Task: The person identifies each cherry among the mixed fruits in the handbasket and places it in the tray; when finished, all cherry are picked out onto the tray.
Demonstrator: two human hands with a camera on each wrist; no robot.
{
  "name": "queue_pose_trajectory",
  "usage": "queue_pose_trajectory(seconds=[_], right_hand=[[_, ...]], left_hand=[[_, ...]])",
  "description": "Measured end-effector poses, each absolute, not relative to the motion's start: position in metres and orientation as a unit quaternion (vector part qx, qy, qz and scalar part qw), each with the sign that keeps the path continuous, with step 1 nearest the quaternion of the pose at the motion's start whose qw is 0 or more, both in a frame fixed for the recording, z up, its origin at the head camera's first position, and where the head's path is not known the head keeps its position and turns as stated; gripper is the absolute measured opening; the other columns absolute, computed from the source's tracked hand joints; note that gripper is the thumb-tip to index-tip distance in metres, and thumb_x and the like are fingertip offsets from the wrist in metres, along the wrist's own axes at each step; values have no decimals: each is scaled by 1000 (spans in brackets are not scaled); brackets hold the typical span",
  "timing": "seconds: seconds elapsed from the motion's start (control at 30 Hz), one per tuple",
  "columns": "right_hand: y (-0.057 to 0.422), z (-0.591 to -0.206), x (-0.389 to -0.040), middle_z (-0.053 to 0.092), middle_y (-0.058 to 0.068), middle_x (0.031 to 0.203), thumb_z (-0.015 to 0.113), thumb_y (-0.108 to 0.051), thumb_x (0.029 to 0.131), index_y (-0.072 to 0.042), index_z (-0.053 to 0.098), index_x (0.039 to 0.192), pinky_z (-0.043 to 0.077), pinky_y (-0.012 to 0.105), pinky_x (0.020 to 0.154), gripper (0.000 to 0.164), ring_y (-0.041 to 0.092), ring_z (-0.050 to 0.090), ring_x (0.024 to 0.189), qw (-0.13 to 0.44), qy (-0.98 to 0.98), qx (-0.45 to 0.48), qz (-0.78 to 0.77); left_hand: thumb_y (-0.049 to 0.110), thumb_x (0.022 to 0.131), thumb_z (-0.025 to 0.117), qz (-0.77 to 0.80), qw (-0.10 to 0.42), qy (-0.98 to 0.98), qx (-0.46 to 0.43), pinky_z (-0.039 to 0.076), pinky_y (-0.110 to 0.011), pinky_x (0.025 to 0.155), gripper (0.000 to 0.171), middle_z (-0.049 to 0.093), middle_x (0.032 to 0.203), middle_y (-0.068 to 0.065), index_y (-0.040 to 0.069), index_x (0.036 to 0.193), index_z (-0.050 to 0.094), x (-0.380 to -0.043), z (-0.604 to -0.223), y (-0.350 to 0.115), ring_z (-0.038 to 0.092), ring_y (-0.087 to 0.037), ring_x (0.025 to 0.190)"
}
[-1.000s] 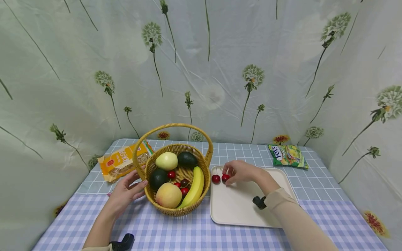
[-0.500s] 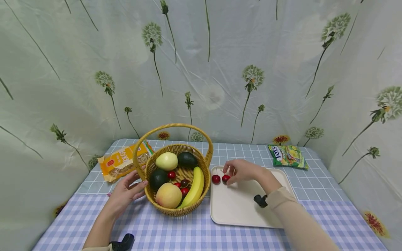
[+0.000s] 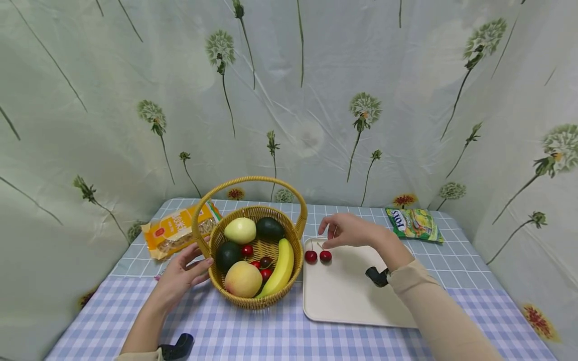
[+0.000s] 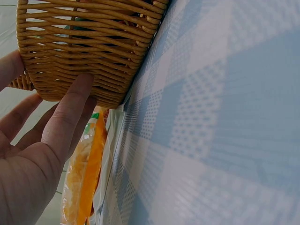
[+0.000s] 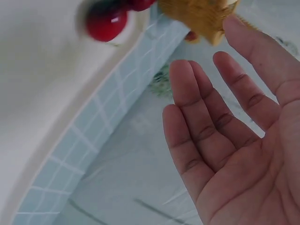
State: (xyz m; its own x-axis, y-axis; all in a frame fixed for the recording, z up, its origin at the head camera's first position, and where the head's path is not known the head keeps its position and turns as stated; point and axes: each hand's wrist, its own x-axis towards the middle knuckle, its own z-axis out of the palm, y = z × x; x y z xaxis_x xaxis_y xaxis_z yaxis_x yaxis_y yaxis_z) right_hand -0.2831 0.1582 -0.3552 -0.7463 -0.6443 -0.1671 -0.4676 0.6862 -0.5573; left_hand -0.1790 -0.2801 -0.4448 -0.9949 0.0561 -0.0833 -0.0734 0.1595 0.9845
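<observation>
Alt: R hand [image 3: 349,231] hovers above two glossy, round red cherries [image 3: 325,256] w/ thin stems; L hand [image 3: 178,277] at a golden-brown woven wicker basket [image 4: 89,49].
R arm, in a beige sleeve [image 3: 422,296], reaches in diagonally; fingers loosely bent, thumb apart, grip released, nothing held. Cherries side by side in far L corner of smooth cream rectangular tray [image 3: 343,298], rounded corners. L grip also slack, fingers extended, tips on basket's ribbed side. Basket: hoop handle, curved yellow banana [image 3: 281,269], round peach [image 3: 243,279], other fruit. Counter [image 3: 235,333]: blue-white checked cloth.
</observation>
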Motion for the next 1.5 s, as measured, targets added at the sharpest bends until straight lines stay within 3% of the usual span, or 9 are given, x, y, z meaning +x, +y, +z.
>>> queue_pose_trajectory(seconds=[0.13, 0.37, 0.53, 0.67, 0.8, 1.0, 1.23, 1.4, 1.5], right_hand=[[145, -344, -276, 71, -1, 91, 81, -23, 97, -15, 72, 116, 56, 27, 74, 23, 13, 63, 80, 181, 895, -324, -247], [118, -334, -269, 73, -2, 93, 80, -23, 99, -11, 72, 121, 58, 26, 75, 26, 11, 67, 82, 194, 877, -360, -252], [98, -330, -264, 78, -2, 106, 79, -23, 100, -13, 72, 126, 63, 28, 89, 28, 10, 73, 98, 213, 864, -377, -256], [80, -325, -260, 78, 2, 121, 77, -26, 102, -17, 71, 131, 61, 33, 102, 31, 15, 74, 112, 227, 855, -397, -246], [65, -323, -267, 75, 7, 131, 73, -23, 104, -16, 69, 137, 60, 35, 105, 34, 20, 72, 121, 248, 840, -406, -259], [46, -329, -286, 71, 10, 140, 69, -21, 107, -17, 65, 145, 57, 36, 110, 39, 23, 66, 132, 276, 839, -395, -253], [25, -339, -299, 68, 17, 142, 63, -15, 109, -12, 61, 150, 60, 35, 96, 40, 18, 67, 114, 348, 813, -358, -298], [12, -345, -301, 65, 22, 146, 60, -22, 112, -10, 59, 151, 59, 50, 108, 41, 34, 69, 123, 393, 801, -318, -321], [6, -348, -302, 66, 20, 144, 61, -21, 111, -10, 61, 149, 58, 53, 110, 40, 34, 69, 126, 406, 801, -305, -317]], left_hand=[[22, 107, 69, 648, 51, 760, -7, 64, -29, 95, 70, 40, 166, -23, 14, 168, 35, -179, -444, -280, 66, -11, 126], [25, 107, 70, 642, 55, 765, -12, 64, -30, 97, 71, 40, 166, -23, 15, 168, 35, -180, -442, -278, 58, -34, 142], [25, 107, 70, 642, 57, 765, -17, 64, -30, 97, 71, 39, 167, -23, 16, 168, 35, -180, -442, -278, 54, -40, 145], [25, 107, 70, 641, 56, 765, -12, 64, -30, 97, 71, 38, 168, -22, 16, 168, 35, -180, -443, -280, 59, -32, 141], [26, 107, 70, 639, 53, 767, -10, 64, -29, 97, 71, 39, 168, -21, 17, 168, 36, -182, -444, -282, 62, -23, 135], [27, 106, 71, 637, 56, 768, -15, 64, -30, 96, 73, 38, 169, -22, 17, 169, 35, -183, -445, -282, 60, -27, 138], [24, 106, 70, 639, 51, 768, -9, 64, -29, 96, 71, 39, 168, -21, 16, 168, 36, -182, -447, -282, 63, -18, 132], [25, 106, 70, 638, 51, 768, -8, 64, -29, 96, 71, 39, 168, -21, 17, 168, 36, -180, -446, -282, 63, -21, 133], [24, 107, 70, 640, 50, 766, -4, 64, -29, 96, 70, 39, 168, -22, 15, 168, 36, -180, -445, -281, 64, -18, 131]])
